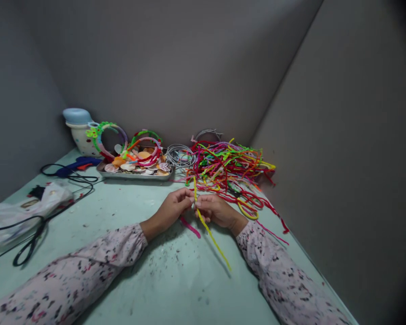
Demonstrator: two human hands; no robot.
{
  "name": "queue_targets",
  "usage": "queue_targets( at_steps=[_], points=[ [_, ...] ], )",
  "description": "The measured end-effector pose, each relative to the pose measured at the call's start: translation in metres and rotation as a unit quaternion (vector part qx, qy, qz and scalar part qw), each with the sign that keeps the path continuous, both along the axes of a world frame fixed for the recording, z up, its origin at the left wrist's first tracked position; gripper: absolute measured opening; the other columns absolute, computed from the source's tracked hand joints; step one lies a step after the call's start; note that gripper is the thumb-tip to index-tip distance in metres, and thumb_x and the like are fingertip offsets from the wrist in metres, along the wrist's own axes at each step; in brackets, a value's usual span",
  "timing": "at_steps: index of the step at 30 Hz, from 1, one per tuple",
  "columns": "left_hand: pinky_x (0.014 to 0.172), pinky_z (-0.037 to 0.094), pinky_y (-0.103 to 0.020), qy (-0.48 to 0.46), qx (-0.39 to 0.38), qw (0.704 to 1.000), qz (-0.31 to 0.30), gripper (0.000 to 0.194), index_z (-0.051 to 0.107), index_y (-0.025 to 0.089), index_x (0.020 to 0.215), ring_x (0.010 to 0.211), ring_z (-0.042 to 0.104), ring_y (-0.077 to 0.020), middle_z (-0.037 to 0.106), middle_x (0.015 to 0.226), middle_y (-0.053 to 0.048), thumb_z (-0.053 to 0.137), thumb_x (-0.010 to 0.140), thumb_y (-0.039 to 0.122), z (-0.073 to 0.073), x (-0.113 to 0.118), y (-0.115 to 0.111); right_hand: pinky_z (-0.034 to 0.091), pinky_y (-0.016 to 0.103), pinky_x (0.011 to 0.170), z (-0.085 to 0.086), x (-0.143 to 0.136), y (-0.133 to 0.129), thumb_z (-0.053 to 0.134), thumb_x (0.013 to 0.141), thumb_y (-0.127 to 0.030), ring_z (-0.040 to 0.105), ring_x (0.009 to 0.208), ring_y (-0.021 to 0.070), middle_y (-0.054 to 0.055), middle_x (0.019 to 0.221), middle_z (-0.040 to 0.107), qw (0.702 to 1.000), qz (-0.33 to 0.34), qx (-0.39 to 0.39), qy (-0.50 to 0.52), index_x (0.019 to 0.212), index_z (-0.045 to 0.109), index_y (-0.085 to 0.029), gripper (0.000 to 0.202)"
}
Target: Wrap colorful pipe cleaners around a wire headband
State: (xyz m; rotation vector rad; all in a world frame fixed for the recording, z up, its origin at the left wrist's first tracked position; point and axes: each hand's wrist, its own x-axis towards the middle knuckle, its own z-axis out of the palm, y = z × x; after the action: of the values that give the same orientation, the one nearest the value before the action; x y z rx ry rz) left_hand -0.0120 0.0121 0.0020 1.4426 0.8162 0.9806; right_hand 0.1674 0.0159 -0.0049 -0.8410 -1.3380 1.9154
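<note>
Both hands meet near mid surface [149, 271], fingertips nearly together. Left hand [176, 205]: grip closed to a pinch at the yellow pipe cleaner [212, 237]. Right hand [216, 210]: thumb and fingers also pinched on it, just beside the left fingertips. Yellow pipe cleaner runs through between the two grips: short end sticks up past the fingertips toward the pile, longer end slants down and to the right, toward the near side. Pink pipe cleaner [191, 228] shows just below the left hand; can't tell if it's held or lying loose. Pile of mixed-colour pipe cleaners [226, 164] beyond the right hand, scissors with yellow-edged handles [248, 211] at its near edge. Metal tray of shells [135, 176] beyond the left hand, wrapped hoops on it, coiled wire [181, 155] between tray and pile
</note>
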Motion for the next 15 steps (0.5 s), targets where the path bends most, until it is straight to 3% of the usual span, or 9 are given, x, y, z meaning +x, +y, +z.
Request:
queue_targets(
  at_steps=[15],
  points=[
    [0.05,0.028,-0.021,0.02,0.028,0.999,0.002,0.02,0.054,0.015,0.083,0.053,0.037,-0.008,0.045,0.06,0.004,0.053,0.084,0.036,-0.0005,0.001,-0.004,0.035,0.015,0.039,0.0001,0.0009,0.0003,0.068,0.075,-0.033,0.049,0.042,0.0055,0.001,0.063,0.064,1.0,0.011,-0.005,0.005,0.073,0.061,-0.013,0.02]
  ],
)
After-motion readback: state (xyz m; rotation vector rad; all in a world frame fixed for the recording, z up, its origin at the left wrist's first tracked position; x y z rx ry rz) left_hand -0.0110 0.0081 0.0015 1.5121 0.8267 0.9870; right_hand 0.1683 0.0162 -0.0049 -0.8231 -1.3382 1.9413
